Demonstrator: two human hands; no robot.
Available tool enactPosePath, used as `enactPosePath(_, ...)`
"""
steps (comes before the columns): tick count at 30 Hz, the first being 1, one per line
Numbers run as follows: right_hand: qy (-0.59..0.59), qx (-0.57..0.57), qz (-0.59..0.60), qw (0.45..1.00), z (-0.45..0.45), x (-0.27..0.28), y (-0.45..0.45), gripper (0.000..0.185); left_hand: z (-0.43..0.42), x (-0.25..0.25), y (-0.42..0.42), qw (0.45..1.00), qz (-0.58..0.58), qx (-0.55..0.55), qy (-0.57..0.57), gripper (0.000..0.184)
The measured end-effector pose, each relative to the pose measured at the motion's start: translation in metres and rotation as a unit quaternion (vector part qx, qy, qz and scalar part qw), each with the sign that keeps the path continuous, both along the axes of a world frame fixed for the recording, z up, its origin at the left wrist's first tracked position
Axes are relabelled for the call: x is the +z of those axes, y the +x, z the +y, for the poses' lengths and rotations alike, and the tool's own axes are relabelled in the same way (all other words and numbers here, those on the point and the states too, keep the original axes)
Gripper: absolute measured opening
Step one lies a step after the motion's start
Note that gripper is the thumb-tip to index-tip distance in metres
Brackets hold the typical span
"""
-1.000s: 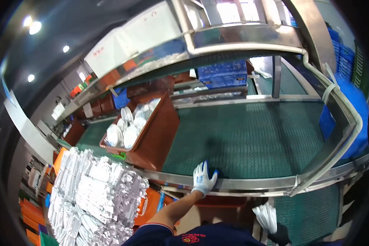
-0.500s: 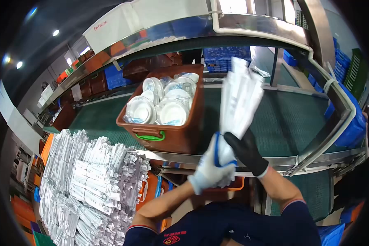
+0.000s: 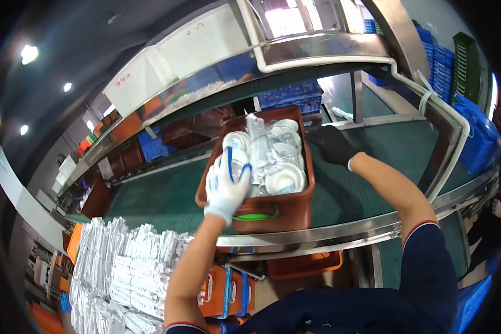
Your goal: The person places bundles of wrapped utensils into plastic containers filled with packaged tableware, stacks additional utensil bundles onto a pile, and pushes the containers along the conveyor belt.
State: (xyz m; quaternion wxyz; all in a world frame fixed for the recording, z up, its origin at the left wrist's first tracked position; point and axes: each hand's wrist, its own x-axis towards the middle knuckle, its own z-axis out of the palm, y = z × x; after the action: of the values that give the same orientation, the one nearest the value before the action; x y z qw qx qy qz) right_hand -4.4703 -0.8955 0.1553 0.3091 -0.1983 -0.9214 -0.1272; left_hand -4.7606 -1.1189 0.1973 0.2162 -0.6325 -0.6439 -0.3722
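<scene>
A brown crate (image 3: 308, 203) with a green handle (image 3: 256, 216) stands on the green conveyor belt. It holds plastic-wrapped white dishes (image 3: 285, 179). On top of these, along the middle, lies a bundle of long white paper-wrapped packets (image 3: 258, 139). My left hand (image 3: 227, 186), in a white glove with blue edging, is at the crate's left side with thumb and fingers spread; whether it touches the rim I cannot tell. My right hand (image 3: 333, 146), in a black glove, reaches to the crate's far right side, fingers stretched toward the rim and holding nothing visible.
A tall stack of similar white packet bundles (image 3: 131, 273) stands at lower left. Above the belt runs a metal-edged shelf (image 3: 328, 47) with a white pipe. Blue crates (image 3: 289, 96) sit behind, and orange bins (image 3: 303, 267) are under the conveyor.
The packet bundle has gone from my two hands onto the dishes in the crate. My hands have parted to either side of it. The view has shifted, and the crate appears farther right.
</scene>
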Motion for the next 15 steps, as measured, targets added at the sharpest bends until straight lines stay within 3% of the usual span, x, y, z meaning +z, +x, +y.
enactPosePath(2,0.079,0.004,-0.029,0.996,0.014,0.000,0.020,0.051,-0.010,-0.018,0.007,0.996,0.041,-0.025,0.072,0.071)
enactPosePath(4,0.099,-0.005,-0.070,0.993,0.033,0.000,0.025,0.051,-0.002,-0.035,0.008,0.998,0.012,0.010,0.055,0.078)
enactPosePath(5,0.136,0.030,-0.058,0.989,0.044,0.001,0.024,0.041,0.007,-0.040,0.010,0.998,0.001,0.032,0.057,0.078)
enactPosePath(7,0.103,0.029,-0.144,0.984,0.071,-0.001,0.025,0.025,0.024,-0.050,0.016,0.996,-0.057,0.054,0.036,0.083)
enactPosePath(8,0.126,0.059,-0.140,0.980,0.083,-0.002,0.033,0.014,0.033,-0.052,0.023,0.994,-0.089,0.065,0.019,0.084)
enactPosePath(13,0.057,0.099,-0.038,0.993,0.100,-0.012,0.080,0.012,0.055,-0.055,0.053,0.994,-0.062,-0.023,0.086,0.087)
enactPosePath(15,0.041,0.019,-0.043,0.998,0.091,-0.020,0.094,0.007,0.067,-0.055,0.053,0.990,-0.076,-0.051,0.104,0.083)
